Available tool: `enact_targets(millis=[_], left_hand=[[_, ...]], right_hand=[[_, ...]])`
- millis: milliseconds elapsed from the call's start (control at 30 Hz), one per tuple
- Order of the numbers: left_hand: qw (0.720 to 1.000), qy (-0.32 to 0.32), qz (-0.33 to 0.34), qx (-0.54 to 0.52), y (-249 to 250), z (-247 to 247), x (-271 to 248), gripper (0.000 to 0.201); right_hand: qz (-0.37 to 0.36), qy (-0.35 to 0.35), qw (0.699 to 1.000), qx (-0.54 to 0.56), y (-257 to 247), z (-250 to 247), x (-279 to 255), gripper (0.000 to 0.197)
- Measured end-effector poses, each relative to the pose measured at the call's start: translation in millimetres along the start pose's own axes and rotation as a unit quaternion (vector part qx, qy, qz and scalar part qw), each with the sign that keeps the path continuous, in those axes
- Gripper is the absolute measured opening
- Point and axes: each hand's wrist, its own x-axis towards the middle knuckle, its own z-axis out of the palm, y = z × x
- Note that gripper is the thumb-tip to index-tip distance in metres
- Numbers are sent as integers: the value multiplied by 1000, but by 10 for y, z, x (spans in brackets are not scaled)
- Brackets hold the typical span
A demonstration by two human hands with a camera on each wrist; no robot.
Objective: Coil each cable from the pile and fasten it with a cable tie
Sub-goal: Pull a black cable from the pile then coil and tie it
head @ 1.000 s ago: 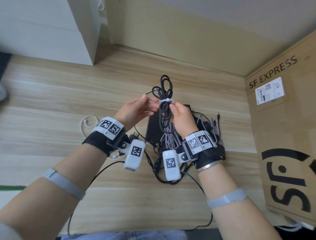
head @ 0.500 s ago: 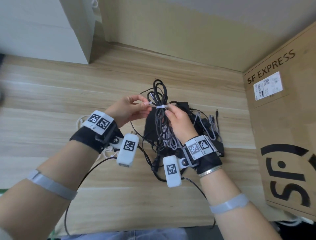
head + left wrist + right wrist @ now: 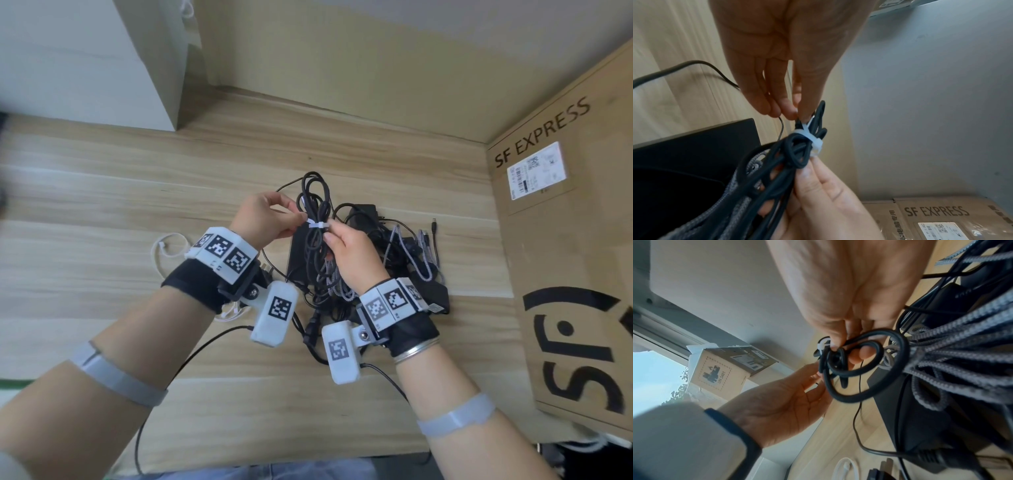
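A coiled black cable (image 3: 315, 205) is held upright above the pile, bound at its middle by a white cable tie (image 3: 318, 225). My right hand (image 3: 346, 246) grips the coil just below the tie; in the left wrist view its fingers (image 3: 818, 180) wrap the black loops (image 3: 795, 155). My left hand (image 3: 270, 216) pinches the tie's free tail (image 3: 805, 125) between thumb and fingertips. The tie's head (image 3: 816, 146) sits tight against the bundle. The right wrist view shows the coil's loops (image 3: 863, 363) and the tie (image 3: 822, 345) beyond them.
Under the hands lies the pile (image 3: 394, 260): a black adapter (image 3: 301, 260), grey braided cables (image 3: 421, 253) and thin black leads. A white cable (image 3: 164, 246) lies left. A cardboard box (image 3: 561, 240) stands right, a white cabinet (image 3: 85, 58) back left.
The white tie has drawn tighter round the black coil. My left hand has shifted slightly left along the tie's tail, and both hands sit a little lower over the pile.
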Motion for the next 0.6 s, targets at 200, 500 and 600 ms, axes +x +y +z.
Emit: enact_targets(millis=[200,500,600], left_hand=[[1000,10,-13,9,17,20,-12,20],[991,-3,-64,117,1,26,43,28],[990,-14,-60,126,-13,59,29,28]], right_hand=[[8,-13,999,-47,53,28,15,38],[31,-9,998,-53,-12,57,9,35],[48,-6,998,-49,62,112,52,33]])
